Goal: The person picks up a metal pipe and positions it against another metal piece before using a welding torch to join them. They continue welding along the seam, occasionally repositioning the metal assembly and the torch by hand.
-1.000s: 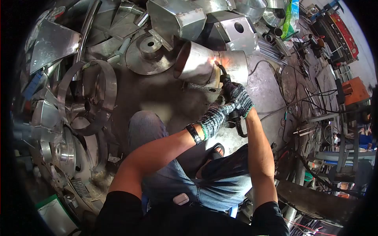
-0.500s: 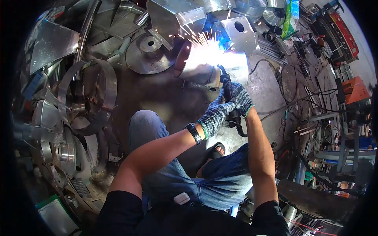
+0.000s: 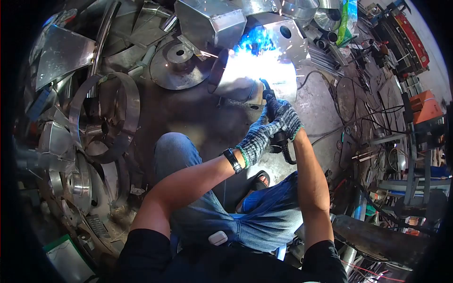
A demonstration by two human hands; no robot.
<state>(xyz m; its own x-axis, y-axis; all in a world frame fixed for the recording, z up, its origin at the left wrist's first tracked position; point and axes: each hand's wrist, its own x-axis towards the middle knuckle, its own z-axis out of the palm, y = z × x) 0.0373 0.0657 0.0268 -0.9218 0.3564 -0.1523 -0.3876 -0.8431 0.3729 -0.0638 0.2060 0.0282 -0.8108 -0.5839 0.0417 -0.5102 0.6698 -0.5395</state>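
A black welding torch (image 3: 280, 137) is held in both of my gloved hands. My right hand (image 3: 286, 117) wraps round its handle, and my left hand (image 3: 258, 137) presses against it from the left, the fingers of both closed. The torch's neck points up at a metal cylinder (image 3: 236, 85) lying on its side on the floor. Blue-white glare and sparks hide the torch tip and much of the cylinder's upper surface. Both gloves are grey knit; a black watch (image 3: 232, 160) is on my left wrist.
A round metal disc with a hub (image 3: 165, 70) lies left of the cylinder. Boxy sheet-metal parts (image 3: 212, 21) stand behind it. Large metal rings (image 3: 133, 101) are at the left. Cables (image 3: 337, 129), rods and an orange box (image 3: 425, 107) are at the right.
The sparks' spray has changed shape, and the glow above the cylinder is bluer. Both hands and the torch stay in nearly the same place.
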